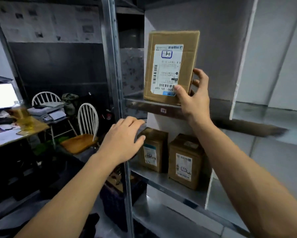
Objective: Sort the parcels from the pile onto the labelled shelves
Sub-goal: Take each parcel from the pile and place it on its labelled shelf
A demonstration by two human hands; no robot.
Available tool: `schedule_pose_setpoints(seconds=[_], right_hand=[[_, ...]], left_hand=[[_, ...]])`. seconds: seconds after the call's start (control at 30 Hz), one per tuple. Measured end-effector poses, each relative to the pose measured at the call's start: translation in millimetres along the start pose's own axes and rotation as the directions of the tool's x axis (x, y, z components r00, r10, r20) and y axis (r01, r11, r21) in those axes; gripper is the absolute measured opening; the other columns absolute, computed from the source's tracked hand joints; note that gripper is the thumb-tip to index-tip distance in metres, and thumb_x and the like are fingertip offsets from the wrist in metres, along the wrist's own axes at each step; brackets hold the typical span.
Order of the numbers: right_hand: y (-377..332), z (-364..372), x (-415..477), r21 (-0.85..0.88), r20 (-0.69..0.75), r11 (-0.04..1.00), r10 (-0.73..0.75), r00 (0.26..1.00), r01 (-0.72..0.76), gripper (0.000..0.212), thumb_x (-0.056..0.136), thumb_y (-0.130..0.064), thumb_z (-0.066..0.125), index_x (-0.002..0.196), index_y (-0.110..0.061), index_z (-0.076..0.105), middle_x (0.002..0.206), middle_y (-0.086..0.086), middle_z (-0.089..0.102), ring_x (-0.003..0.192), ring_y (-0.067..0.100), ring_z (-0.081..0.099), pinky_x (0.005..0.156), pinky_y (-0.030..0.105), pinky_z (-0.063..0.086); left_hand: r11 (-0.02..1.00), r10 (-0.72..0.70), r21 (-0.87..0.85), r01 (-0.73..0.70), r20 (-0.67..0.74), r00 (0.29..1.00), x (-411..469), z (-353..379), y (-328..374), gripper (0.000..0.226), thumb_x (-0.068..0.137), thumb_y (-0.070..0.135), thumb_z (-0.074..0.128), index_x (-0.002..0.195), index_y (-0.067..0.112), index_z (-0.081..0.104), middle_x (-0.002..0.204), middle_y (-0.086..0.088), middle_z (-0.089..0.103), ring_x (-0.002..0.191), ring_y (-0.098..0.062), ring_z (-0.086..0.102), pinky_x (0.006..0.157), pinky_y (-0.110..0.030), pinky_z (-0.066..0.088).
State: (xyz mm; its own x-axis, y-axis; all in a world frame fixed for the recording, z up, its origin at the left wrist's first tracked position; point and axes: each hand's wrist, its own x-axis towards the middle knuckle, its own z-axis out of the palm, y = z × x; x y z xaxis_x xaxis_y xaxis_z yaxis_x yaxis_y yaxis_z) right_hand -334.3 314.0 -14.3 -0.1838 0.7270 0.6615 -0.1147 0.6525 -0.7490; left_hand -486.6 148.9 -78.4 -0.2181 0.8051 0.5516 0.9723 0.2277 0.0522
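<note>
Right hand [193, 98] pinches flat brown parcel [171, 66] at its lower right corner, thumb on front, fingers behind. Parcel stands upright on upper shelf [139, 104], at 12 o'clock. Left hand [125, 140] empty, fingers spread, at 7 o'clock from parcel. Two boxes [185, 162] on lower shelf, 6 o'clock.

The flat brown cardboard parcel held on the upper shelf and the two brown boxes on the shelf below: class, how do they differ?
The flat brown cardboard parcel stands on the upper shelf gripped by the right hand; the two brown boxes below stand untouched. The parcel is thin, the boxes chunkier. Its label reads upside down. All are brown cardboard with white labels.
</note>
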Motion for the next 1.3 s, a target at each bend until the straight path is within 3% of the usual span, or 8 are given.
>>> schedule_pose_setpoints(seconds=[0.17,0.27,0.4,0.7,0.83,1.07,1.3], right_hand=[[8,42,37,-0.115,-0.078,0.993,0.017,0.997,-0.026,0.066,0.093,-0.031,0.070,0.146,-0.034,0.031,0.142,-0.003,0.047,0.119,0.003,0.044,0.097,0.026,0.045],[16,63,53,-0.170,-0.100,0.983,0.050,0.994,-0.066,0.065,0.094,-0.027,0.069,0.147,-0.032,0.030,0.137,-0.004,0.050,0.113,0.004,0.050,0.086,0.021,0.049],[33,84,71,-0.253,-0.069,0.956,0.136,0.988,-0.149,0.066,0.094,-0.029,0.068,0.146,-0.037,0.028,0.139,0.001,0.052,0.113,0.015,0.064,0.080,0.028,0.059],[40,112,86,-0.409,-0.046,0.885,0.221,0.974,-0.221,0.083,0.092,-0.026,0.071,0.150,-0.043,0.015,0.143,0.005,0.048,0.127,0.026,0.055,0.096,0.051,0.056],[42,112,83,-0.443,-0.041,0.872,0.213,0.976,-0.208,0.083,0.091,-0.025,0.072,0.151,-0.038,0.017,0.143,0.003,0.051,0.127,0.026,0.056,0.095,0.049,0.057],[42,111,82,-0.457,-0.026,0.865,0.220,0.975,-0.207,0.081,0.092,-0.021,0.072,0.150,-0.038,0.019,0.139,0.003,0.056,0.119,0.026,0.062,0.086,0.049,0.061],[40,109,82,-0.458,-0.040,0.860,0.234,0.971,-0.226,0.080,0.093,-0.020,0.071,0.152,-0.036,0.020,0.139,0.005,0.054,0.121,0.026,0.059,0.091,0.044,0.059]], left_hand=[[0.993,0.116,-0.032,-0.114,0.046,0.992,53,7,-49,0.053,0.095,0.044,0.049,0.145,0.027,0.038,0.140,0.006,0.044,0.127,-0.018,0.040,0.106,-0.039,0.038],[0.987,0.151,-0.065,-0.148,0.042,0.988,71,12,-68,0.053,0.095,0.043,0.049,0.145,0.028,0.038,0.140,0.006,0.043,0.127,-0.018,0.040,0.106,-0.038,0.037],[0.977,0.183,-0.119,-0.178,0.031,0.983,87,23,-86,0.053,0.095,0.043,0.049,0.145,0.027,0.038,0.140,0.007,0.043,0.126,-0.016,0.040,0.106,-0.036,0.037],[0.933,0.188,-0.298,-0.202,-0.073,0.979,105,45,-119,0.051,0.092,0.040,0.055,0.140,0.026,0.045,0.133,0.007,0.049,0.121,-0.015,0.045,0.103,-0.038,0.041],[0.910,0.175,-0.359,-0.207,-0.119,0.977,111,49,-118,0.049,0.093,0.037,0.057,0.140,0.028,0.045,0.134,0.011,0.048,0.123,-0.011,0.042,0.103,-0.030,0.036],[0.884,0.176,-0.420,-0.205,-0.107,0.979,109,63,-119,0.050,0.093,0.038,0.057,0.141,0.027,0.045,0.134,0.010,0.047,0.124,-0.011,0.043,0.104,-0.031,0.038],[0.876,0.170,-0.441,-0.194,-0.093,0.981,107,69,-114,0.051,0.093,0.038,0.057,0.141,0.027,0.045,0.136,0.009,0.046,0.127,-0.012,0.042,0.107,-0.033,0.037]])
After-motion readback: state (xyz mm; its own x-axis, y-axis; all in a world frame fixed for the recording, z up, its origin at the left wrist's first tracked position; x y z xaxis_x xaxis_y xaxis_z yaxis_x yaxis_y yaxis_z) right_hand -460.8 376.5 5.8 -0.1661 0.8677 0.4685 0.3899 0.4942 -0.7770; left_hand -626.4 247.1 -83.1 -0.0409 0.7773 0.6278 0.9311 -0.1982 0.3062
